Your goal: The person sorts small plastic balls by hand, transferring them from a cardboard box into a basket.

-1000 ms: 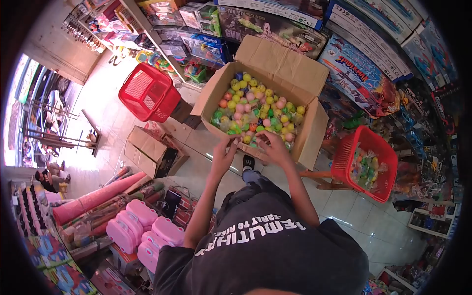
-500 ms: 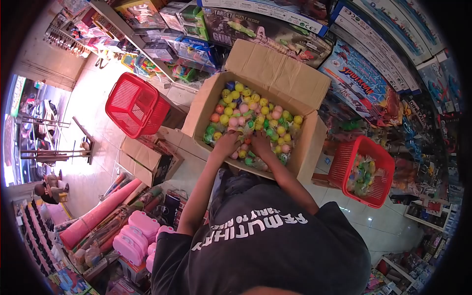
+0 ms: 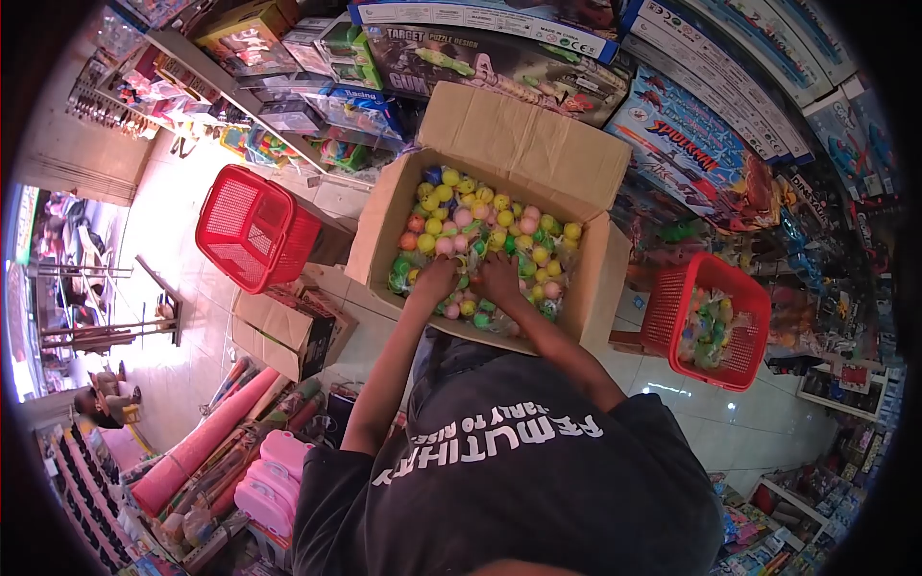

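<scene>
A cardboard box (image 3: 370, 226) with raised flaps stands in front of me, full of small yellow, pink, green and orange balls (image 3: 501, 219). Some of them sit in clear plastic bags with a crinkled shine. Both hands reach into the near half of the box, close together. My left hand (image 3: 437, 278) has its fingers curled down among the balls. Beside it, my right hand (image 3: 497, 278) is bent inward, fingers drawn together. What the fingertips grip between the two hands is too small and covered to make out.
A red plastic basket (image 3: 298, 240) stands to the left on a box, near an open carton (image 3: 264, 326). Another red basket (image 3: 663, 312) at the right holds bagged balls. Boxed toys (image 3: 691, 154) line the shelf behind. Pink cases (image 3: 274, 480) and rolls lie at lower left.
My view has shifted slightly. Both hands stay in the box among the balls, the right one now bent more inward with its fingers drawn in.
</scene>
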A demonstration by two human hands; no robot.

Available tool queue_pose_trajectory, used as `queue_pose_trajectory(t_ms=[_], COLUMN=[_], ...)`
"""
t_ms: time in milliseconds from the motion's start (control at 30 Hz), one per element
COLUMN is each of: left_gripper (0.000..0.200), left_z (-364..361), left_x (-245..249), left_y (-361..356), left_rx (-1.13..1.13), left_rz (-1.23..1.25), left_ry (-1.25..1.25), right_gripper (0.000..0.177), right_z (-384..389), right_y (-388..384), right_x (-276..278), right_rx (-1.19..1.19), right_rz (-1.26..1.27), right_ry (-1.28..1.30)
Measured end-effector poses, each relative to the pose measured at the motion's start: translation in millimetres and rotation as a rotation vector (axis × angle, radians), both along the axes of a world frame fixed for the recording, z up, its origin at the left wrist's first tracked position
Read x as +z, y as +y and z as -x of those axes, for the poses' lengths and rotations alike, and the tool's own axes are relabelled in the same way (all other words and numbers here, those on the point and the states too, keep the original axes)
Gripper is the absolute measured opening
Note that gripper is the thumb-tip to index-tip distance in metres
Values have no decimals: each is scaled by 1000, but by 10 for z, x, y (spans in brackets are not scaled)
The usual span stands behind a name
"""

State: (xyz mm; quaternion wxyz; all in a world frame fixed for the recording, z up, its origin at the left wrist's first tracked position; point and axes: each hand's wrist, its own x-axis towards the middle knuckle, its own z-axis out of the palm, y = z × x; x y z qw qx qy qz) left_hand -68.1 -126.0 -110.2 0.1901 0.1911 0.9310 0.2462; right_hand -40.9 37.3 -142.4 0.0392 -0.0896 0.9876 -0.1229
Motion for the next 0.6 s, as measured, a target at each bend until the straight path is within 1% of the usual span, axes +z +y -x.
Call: queue_pose_trajectory(t_ms=[100, 167, 200, 267, 333, 367, 400, 433, 467, 500, 533, 567, 600], left_gripper=[30, 31, 33, 35, 43, 43, 48, 53, 53, 56, 60, 60, 59], left_z=[-8, -1, -8, -18, -37, -47, -66, -85, -99, -103, -102, -95, -86], left_x=[-30, -15, 25, 107, 196, 238, 279, 321, 364, 402, 443, 484, 516], left_y=[1, -6, -12, -11, 10, 23, 47, 73, 98, 121, 139, 156, 167], left_rx=[8, 23, 14, -1, -27, -30, -74, -118, -119, -153, -186, -186, -115], left_rz=[-13, -14, -53, -93, -238, -238, -267, -295, -295, -345, -395, -394, -382], left_ry=[13, -6, -31, -55, -35, -36, -1, 33, 31, 7, -17, -16, -133], right_gripper=[34, 40, 40, 42, 39, 38, 38, 39, 42, 42, 42, 42, 42], right_z=[54, 154, 156, 156, 127, 110, 96, 81, 69, 66, 62, 68, 83], right_y=[95, 174, 220, 328, 391, 407, 437, 463, 481, 473, 472, 467, 447], right_x=[149, 177, 192, 224, 312, 351, 290, 228, 164, 228, 294, 359, 394], right_rx=[59, 2, 0, -12, -31, -44, -47, -81, -115, -116, -183, -251, -249], right_rz=[62, 287, 289, 575, 620, 666, 667, 809, 951, 951, 1080, 1207, 1208], right_ry=[35, -237, -237, -357, -376, -398, -400, -452, -503, -503, -581, -658, -658])
